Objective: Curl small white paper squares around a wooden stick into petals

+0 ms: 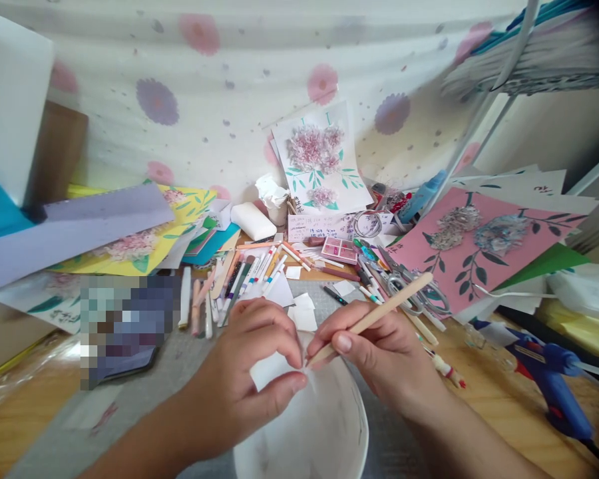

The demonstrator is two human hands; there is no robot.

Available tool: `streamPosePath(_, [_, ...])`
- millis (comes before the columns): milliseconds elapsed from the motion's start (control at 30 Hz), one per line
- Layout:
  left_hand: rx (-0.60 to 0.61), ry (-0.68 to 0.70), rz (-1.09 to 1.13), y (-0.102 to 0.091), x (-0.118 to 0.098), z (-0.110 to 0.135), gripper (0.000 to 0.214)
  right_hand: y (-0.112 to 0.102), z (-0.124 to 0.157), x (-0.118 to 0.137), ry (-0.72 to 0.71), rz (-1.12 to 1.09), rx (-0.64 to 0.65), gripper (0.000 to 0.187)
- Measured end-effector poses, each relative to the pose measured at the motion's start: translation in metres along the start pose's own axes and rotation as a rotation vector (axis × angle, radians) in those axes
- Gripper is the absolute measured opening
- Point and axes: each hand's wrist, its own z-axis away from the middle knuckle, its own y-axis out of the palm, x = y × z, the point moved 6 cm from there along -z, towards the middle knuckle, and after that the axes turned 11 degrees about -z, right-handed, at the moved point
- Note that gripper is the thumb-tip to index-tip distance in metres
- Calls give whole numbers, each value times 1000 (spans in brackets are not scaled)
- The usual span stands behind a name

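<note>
My left hand (252, 362) is pinched, thumb against fingertips, on a small white paper piece (272, 369) held just above a white bowl (324, 432) at the bottom centre. My right hand (379, 346) grips a thin wooden stick (379, 313) like a pen. The stick's lower tip meets the paper right at my left fingertips, and its upper end points up and to the right. Small white paper scraps (304, 316) lie on the grey mat (180, 372) just beyond my hands.
A row of markers (239, 279) lies behind the hands. Scissors (404, 283) rest on a pink flower sheet (474, 246) at right. A blue glue gun (549, 372) lies at the far right. A phone (124, 326) sits at left, and a flower picture (322, 159) leans on the curtain.
</note>
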Motion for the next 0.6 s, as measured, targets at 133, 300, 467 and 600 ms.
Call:
streamPosePath(133, [-16,-5,-25,1,1,0,15,2,0,-3,-10,-19,3,10])
streamPosePath(300, [-2,-17,-10,1,1,0,16,0,0,-3,-1,-42,-2,10])
streamPosePath(467, [-7,-30,32,0,1,0,15,1,0,-3,-1,-53,-11,12])
streamPosePath(600, [8,-41,58,1,2,0,14,4,0,-4,3,-87,17,10])
